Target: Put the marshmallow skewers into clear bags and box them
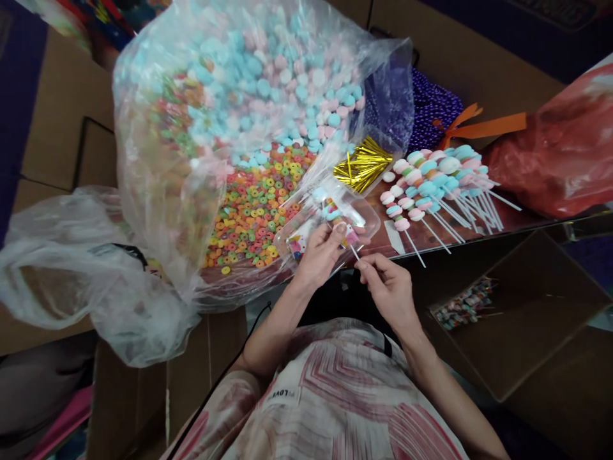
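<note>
Lower centre of the frame: a patterned red-and-white garment [335, 396] covers the person's lap. Both forearms rise from it toward frame centre.

Right hand [390, 291], just right of centre: fingers closed, pinching the lower end of a thin white stick [355, 253]. Left hand [320, 255], just left of it: fingers closed on a candy piece [345, 234] at the upper end of the same stick. The stick runs between the two hands, above the near edge of the worktop [522, 220].

Directly behind the left hand: a clear tray [366, 220] on the worktop, holding a few candy pieces.

Lower right: an open cardboard box [541, 332] below the worktop edge, with a small heap of wrapped skewers [462, 306] in its near corner.

Left of frame: a crumpled clear bag [71, 281] lying over flat cardboard.

Centre to upper left: a large clear sack [158, 191] lying open toward the hands. Multicoloured ring candies [249, 211] fill its near part; blue and pink marshmallows [287, 83] fill its far part.

Right of centre, on the worktop: a row of finished skewers [431, 182] in pastel colours, sticks pointing to the lower right. Just left of them, a bundle of gold twist ties [364, 165].

Farther back: purple beads [431, 108] and an orange ribbon [483, 128]. Upper right: a red plastic bag [565, 147].
</note>
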A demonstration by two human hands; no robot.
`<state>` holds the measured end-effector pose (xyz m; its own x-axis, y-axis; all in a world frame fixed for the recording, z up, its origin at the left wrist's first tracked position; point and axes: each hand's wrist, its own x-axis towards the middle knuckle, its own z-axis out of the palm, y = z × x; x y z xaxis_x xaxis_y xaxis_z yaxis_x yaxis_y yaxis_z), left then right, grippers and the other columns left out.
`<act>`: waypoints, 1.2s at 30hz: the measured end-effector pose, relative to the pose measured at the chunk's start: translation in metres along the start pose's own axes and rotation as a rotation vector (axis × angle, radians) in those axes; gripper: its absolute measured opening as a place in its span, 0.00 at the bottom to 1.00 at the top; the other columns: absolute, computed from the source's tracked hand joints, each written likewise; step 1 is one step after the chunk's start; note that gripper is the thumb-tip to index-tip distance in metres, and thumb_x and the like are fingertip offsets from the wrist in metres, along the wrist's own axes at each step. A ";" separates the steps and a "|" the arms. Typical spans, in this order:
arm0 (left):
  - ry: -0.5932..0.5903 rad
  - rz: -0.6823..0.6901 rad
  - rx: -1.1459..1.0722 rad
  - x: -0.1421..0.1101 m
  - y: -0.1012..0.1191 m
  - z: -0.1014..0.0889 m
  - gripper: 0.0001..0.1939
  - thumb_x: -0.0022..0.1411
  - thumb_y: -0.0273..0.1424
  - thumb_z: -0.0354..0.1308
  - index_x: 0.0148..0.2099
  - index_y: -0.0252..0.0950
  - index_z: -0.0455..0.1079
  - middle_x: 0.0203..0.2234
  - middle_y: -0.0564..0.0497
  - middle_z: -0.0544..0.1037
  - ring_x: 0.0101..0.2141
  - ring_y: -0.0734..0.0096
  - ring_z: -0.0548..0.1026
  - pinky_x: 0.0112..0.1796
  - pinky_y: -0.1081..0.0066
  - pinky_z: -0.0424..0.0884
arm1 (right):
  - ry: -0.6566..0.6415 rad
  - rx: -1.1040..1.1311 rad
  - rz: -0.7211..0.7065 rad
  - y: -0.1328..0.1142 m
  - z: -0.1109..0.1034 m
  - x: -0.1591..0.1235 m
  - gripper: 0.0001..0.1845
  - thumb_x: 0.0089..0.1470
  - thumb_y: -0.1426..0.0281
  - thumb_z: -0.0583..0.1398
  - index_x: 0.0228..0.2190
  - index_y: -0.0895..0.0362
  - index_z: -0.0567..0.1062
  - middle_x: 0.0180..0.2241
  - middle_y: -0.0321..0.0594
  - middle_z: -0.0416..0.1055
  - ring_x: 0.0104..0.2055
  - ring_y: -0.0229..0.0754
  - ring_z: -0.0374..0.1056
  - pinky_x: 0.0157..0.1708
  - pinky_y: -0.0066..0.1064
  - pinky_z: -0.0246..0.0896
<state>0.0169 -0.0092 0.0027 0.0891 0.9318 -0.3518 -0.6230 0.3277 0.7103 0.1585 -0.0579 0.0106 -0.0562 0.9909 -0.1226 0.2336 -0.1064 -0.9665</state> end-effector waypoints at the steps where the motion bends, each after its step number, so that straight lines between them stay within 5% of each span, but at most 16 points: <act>1: 0.005 -0.005 -0.001 -0.001 -0.003 0.002 0.18 0.58 0.42 0.71 0.40 0.35 0.73 0.34 0.47 0.84 0.40 0.60 0.84 0.44 0.62 0.80 | 0.022 0.013 -0.003 -0.001 0.003 0.001 0.13 0.60 0.63 0.61 0.26 0.55 0.73 0.20 0.30 0.64 0.21 0.34 0.58 0.24 0.28 0.55; 12: 0.013 0.171 0.085 -0.006 -0.005 0.001 0.16 0.61 0.45 0.66 0.38 0.35 0.79 0.34 0.46 0.85 0.45 0.61 0.82 0.49 0.64 0.75 | 0.057 0.106 -0.070 -0.011 0.034 0.020 0.13 0.62 0.62 0.60 0.26 0.54 0.71 0.21 0.30 0.64 0.23 0.34 0.58 0.26 0.28 0.57; 18: 0.041 0.242 0.098 -0.011 -0.006 -0.005 0.15 0.62 0.44 0.65 0.41 0.38 0.79 0.37 0.46 0.85 0.41 0.64 0.80 0.45 0.67 0.75 | 0.011 0.254 0.013 -0.016 0.046 0.033 0.21 0.58 0.51 0.62 0.26 0.54 0.68 0.19 0.28 0.59 0.21 0.34 0.54 0.21 0.27 0.51; 23: -0.070 0.138 -0.061 -0.012 0.017 -0.015 0.17 0.56 0.43 0.71 0.42 0.37 0.78 0.32 0.48 0.81 0.26 0.72 0.73 0.34 0.67 0.75 | -0.263 0.467 0.246 -0.029 0.049 0.050 0.25 0.56 0.47 0.61 0.21 0.54 0.68 0.12 0.24 0.50 0.14 0.31 0.42 0.16 0.26 0.38; 27: 0.032 0.263 -0.179 -0.006 0.030 -0.023 0.15 0.54 0.40 0.73 0.33 0.36 0.74 0.21 0.57 0.67 0.22 0.78 0.65 0.30 0.72 0.71 | -0.525 0.016 -0.024 -0.038 0.027 0.084 0.20 0.60 0.59 0.60 0.21 0.56 0.73 0.17 0.31 0.66 0.19 0.34 0.58 0.22 0.26 0.51; 28: 0.072 0.300 -0.184 -0.005 0.031 -0.024 0.15 0.55 0.39 0.73 0.32 0.36 0.73 0.19 0.58 0.63 0.22 0.78 0.64 0.29 0.74 0.70 | -0.446 -0.150 -0.119 -0.040 0.021 0.097 0.18 0.60 0.63 0.59 0.20 0.56 0.73 0.18 0.32 0.68 0.22 0.35 0.61 0.25 0.27 0.53; 30: 0.105 0.314 -0.151 -0.003 0.029 -0.026 0.15 0.56 0.40 0.73 0.32 0.36 0.73 0.18 0.59 0.60 0.21 0.80 0.61 0.26 0.76 0.66 | -0.092 -0.432 -0.234 -0.043 0.015 0.129 0.15 0.59 0.72 0.59 0.21 0.56 0.71 0.21 0.33 0.70 0.26 0.36 0.63 0.30 0.28 0.53; 32: 0.091 0.275 -0.088 -0.003 0.026 -0.026 0.17 0.57 0.42 0.72 0.35 0.35 0.74 0.18 0.59 0.61 0.19 0.82 0.57 0.23 0.77 0.61 | 0.186 -0.600 -0.211 -0.045 0.015 0.161 0.13 0.58 0.75 0.62 0.22 0.56 0.70 0.23 0.35 0.69 0.29 0.38 0.63 0.33 0.30 0.51; 36: 0.114 0.262 -0.052 -0.005 0.019 -0.024 0.21 0.55 0.45 0.72 0.37 0.37 0.70 0.17 0.61 0.63 0.18 0.84 0.55 0.21 0.79 0.55 | 0.237 -0.668 -0.121 -0.038 0.025 0.205 0.19 0.50 0.80 0.66 0.18 0.54 0.63 0.19 0.32 0.59 0.30 0.39 0.62 0.35 0.32 0.50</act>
<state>-0.0136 -0.0110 0.0035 -0.1664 0.9591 -0.2290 -0.6524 0.0670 0.7549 0.1135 0.1474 0.0163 0.0758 0.9919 0.1021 0.7877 0.0032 -0.6161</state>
